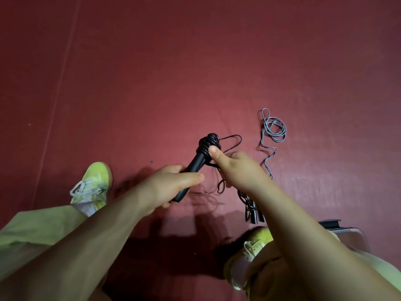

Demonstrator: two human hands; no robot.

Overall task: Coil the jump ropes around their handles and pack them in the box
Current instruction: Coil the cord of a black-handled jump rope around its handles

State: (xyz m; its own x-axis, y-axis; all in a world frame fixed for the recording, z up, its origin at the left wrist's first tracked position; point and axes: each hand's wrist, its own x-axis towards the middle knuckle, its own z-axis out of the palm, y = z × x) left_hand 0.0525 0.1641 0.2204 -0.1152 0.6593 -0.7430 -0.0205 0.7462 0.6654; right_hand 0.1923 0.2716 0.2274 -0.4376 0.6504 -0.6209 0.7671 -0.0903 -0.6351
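Left hand [171, 183] grips black handles [196, 164]; right hand [236, 168] thumbs the coils [207, 144]

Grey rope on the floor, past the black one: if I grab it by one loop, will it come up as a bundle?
Probably not. The grey rope lies in loose, uneven loops with a wavy tail, so it looks floppy and would likely trail and unravel. Its cord looks thin, so probably light. Nothing ties its loops together, so they may snag.

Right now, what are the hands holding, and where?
Left hand grips the black handle low down. Right hand presses its thumb on the black rope coiled at the top.
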